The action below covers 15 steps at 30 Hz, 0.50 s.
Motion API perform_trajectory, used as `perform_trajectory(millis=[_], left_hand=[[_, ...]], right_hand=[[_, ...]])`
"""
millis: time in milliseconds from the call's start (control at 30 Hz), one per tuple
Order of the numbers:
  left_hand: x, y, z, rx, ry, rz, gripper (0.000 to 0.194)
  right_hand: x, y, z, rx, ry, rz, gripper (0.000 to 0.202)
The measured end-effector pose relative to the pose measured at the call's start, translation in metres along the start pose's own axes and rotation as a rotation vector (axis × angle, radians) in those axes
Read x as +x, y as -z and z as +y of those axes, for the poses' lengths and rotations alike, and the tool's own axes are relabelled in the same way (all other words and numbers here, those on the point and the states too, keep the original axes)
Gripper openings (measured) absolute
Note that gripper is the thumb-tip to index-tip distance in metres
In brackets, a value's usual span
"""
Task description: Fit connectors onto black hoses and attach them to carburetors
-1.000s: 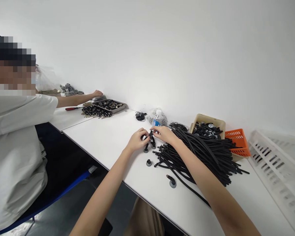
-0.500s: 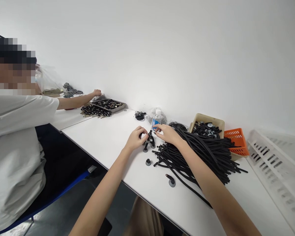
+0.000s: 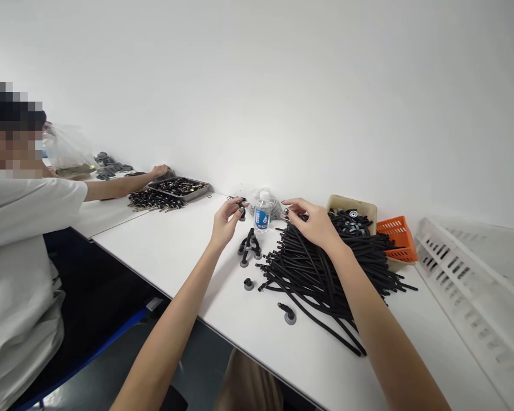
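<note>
My left hand [image 3: 227, 221] is raised over the white table [image 3: 171, 242], its fingertips closed on a small black part [image 3: 241, 209]. To the right of the water bottle [image 3: 262, 212], my right hand [image 3: 310, 220] is pinched at the tip of a black tube, over the near-left side of the tube pile [image 3: 325, 268]. Between my forearms stands a small cluster of black parts with grey round bases [image 3: 249, 246]. Nearer to me are two single ones, a short piece [image 3: 249, 283] and a bent piece [image 3: 289, 315].
A beige bin [image 3: 373, 212] of black and grey parts and an orange basket [image 3: 405, 234] stand behind the tubes. White crates [image 3: 458, 274] are at the right. At the left, a person [image 3: 21, 240] reaches past a metal tray [image 3: 199, 191] of black parts.
My hands have moved up and apart. The left now holds a black part away from the cluster; the right has shifted right to the tube ends. The whole view has shifted slightly.
</note>
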<state>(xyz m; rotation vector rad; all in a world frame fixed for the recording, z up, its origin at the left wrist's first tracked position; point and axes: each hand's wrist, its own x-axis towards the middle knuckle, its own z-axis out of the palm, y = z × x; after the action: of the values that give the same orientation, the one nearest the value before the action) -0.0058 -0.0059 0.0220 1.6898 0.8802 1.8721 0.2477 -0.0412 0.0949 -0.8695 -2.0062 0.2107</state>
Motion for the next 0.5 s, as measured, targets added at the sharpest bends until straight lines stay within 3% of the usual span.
perform_trajectory(millis=[233, 500], left_hand=[[-0.011, -0.010, -0.009, -0.010, -0.018, -0.009, 0.034], [-0.013, -0.007, -0.016, 0.050, -0.021, 0.012, 0.032]], right_hand=[[-0.005, 0.007, -0.014, 0.026, 0.030, -0.092, 0.027], [-0.009, -0.046, -0.002, -0.044, 0.039, -0.169, 0.024]])
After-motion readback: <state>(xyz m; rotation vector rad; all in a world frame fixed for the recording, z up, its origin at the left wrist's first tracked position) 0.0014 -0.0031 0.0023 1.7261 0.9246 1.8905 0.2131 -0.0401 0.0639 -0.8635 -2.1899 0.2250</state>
